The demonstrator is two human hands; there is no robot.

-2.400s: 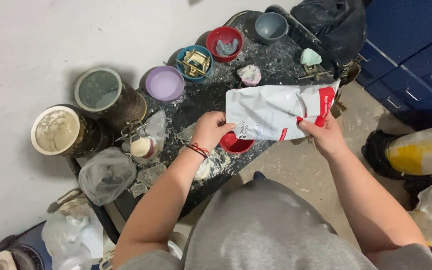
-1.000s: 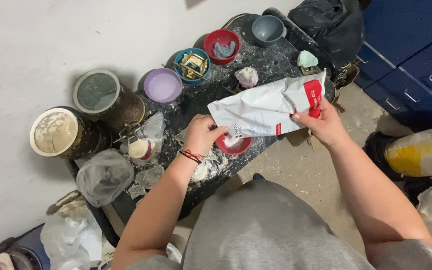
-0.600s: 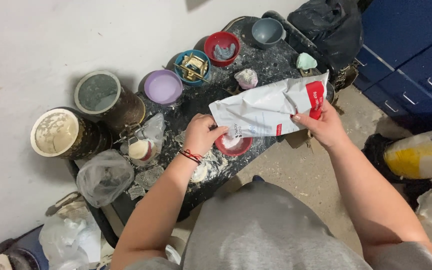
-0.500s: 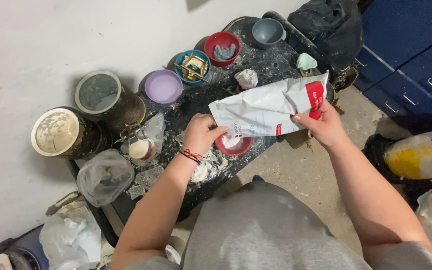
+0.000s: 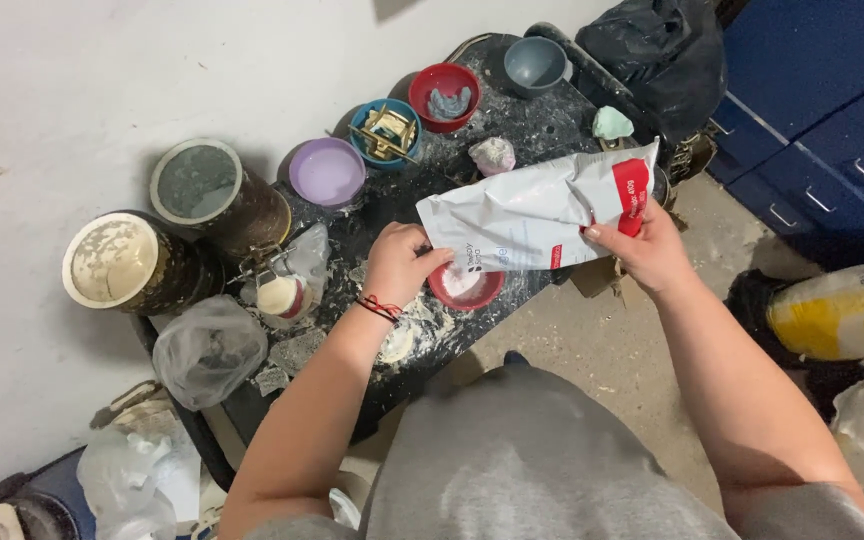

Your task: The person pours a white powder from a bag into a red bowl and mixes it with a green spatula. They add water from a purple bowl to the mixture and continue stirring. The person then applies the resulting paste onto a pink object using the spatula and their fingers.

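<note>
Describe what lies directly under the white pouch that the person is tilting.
Under the white pouch sits a red bowl holding white powder. The pouch and left hand cover the bowl's far rim; the right hand grips the raised end.

Crinkled glossy plastic pouch; smooth red plastic bowl; rough, powder-crusted black tabletop

Your white and red bag covers the upper half of the red bowl at its lower left corner, so you cannot tell how much white powder sits inside. Your left hand hides the bag's mouth. At three o'clock the yellow and white sack is cut off by the edge. At seven o'clock the clear plastic bags blur together, their contents unreadable.
</note>
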